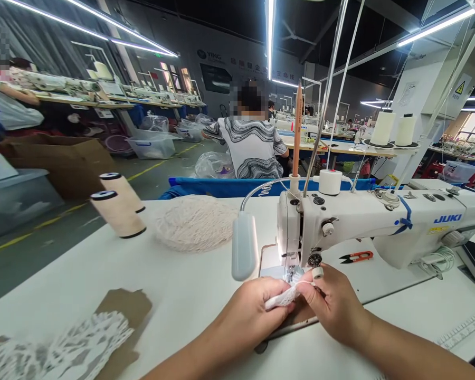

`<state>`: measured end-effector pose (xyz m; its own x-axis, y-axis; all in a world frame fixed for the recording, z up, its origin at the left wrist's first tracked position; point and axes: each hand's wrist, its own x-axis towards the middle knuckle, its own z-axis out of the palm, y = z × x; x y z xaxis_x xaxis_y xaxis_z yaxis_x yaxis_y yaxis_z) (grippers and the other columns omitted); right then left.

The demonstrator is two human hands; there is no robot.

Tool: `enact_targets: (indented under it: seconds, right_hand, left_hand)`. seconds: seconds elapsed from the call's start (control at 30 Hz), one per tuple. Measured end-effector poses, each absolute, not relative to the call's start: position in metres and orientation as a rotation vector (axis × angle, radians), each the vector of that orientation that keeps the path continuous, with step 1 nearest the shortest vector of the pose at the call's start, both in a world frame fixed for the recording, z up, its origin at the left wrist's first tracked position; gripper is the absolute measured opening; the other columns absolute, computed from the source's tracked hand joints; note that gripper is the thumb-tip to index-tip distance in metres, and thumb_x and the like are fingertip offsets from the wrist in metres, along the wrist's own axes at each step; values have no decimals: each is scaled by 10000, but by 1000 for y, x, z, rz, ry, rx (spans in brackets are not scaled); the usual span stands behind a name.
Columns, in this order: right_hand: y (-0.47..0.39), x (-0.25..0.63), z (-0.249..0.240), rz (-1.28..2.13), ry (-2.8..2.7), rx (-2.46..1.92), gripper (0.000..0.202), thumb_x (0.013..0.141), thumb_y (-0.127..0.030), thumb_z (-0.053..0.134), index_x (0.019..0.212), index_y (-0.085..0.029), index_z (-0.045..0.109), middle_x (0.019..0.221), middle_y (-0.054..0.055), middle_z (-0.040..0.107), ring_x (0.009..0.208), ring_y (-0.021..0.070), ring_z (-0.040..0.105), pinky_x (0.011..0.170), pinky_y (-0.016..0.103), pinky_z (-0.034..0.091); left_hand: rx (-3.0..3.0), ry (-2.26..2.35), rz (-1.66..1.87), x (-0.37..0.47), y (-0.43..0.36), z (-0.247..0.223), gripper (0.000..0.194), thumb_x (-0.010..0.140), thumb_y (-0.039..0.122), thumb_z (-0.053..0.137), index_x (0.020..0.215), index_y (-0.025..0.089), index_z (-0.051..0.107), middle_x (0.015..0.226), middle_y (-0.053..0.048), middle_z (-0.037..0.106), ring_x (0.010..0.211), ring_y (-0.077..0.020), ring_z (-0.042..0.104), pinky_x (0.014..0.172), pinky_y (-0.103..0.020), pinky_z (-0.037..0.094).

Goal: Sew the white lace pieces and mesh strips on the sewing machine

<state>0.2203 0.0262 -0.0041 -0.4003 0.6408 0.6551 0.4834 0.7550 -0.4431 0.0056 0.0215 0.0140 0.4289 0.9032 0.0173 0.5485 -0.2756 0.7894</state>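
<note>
Your left hand point(250, 311) and right hand point(332, 306) both pinch a small strip of white lace point(282, 298) just in front of the machine point(380, 224), right under its needle. The white table point(174, 295) carries two thread cones point(119, 206) lying tilted to the machine's left, a heap of cord point(196, 221) between them and it, red snips point(356, 257) beneath its arm, and lace on brown card point(122, 316) far left. Beyond the machine a person point(252, 140) sits with their back to you in a strip-lit workshop.
</note>
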Motion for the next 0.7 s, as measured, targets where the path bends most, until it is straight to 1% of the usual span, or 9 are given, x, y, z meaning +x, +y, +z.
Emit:
enact_targets:
  seconds: [0.07,0.17,0.27,0.3,0.37,0.43,0.47,0.57,0.7]
  right_hand:
    - [25,219,-2,233,-2081,-823,306,1135,-310,453,900,-228,631,821,32,735,778,197,671,750,297,504]
    - [24,218,0,245,-2092,-817,327,1146,-318,436,894,-232,625,819,25,738,771,190,658,750,296,494]
    - [25,220,-1,233,-2129,-817,367,1161,-338,395,892,-227,617,817,25,728,773,185,636,742,299,471]
    - [25,221,-2,212,-2161,-803,392,1167,-351,378,875,-226,607,789,16,710,747,179,615,734,300,457]
    - [25,225,-3,138,-2275,-725,448,1176,-383,345,826,-227,576,733,-6,665,691,168,561,714,303,419]
    - [24,228,-2,47,-2422,-625,473,1177,-412,344,790,-227,545,716,-19,635,672,162,523,704,308,384]
    - [23,230,-2,7,-2490,-593,473,1173,-417,360,777,-227,533,723,-20,631,681,162,518,703,311,372]
    - [19,234,2,-63,-2596,-600,460,1163,-403,414,750,-224,508,727,-25,614,701,162,509,706,313,352]
    - [17,235,5,-83,-2552,-591,466,1180,-370,362,773,-217,531,734,-27,606,706,160,503,718,308,346]
  left_hand:
    - [1993,1215,625,5,21,14,305,879,396,537,643,211,479,652,31,472,643,-150,485,586,-263,356]
    - [2081,1211,654,3,21,10,327,924,374,522,644,207,496,645,30,488,643,-147,512,589,-255,373]
    - [2307,1135,836,0,22,3,290,917,256,521,632,202,544,656,18,515,645,-148,533,588,-251,381]
    - [2407,1084,948,-1,22,1,279,905,208,512,630,201,561,678,7,535,657,-152,535,591,-256,377]
    - [2591,944,1136,-1,20,-1,272,892,117,489,670,204,620,777,-21,626,745,-175,584,648,-280,402]
    - [2707,811,1181,-1,15,-2,288,915,58,493,761,216,678,871,-17,712,828,-189,633,750,-321,439]
    - [2741,768,1151,0,12,-1,288,935,45,509,808,222,698,892,-4,739,836,-187,650,791,-340,447]
    - [2798,762,1077,1,3,2,282,990,49,533,845,225,699,853,28,761,715,-166,638,794,-369,441]
    - [2828,791,1073,2,-2,4,329,1027,42,484,854,224,697,836,35,766,651,-150,638,797,-380,439]
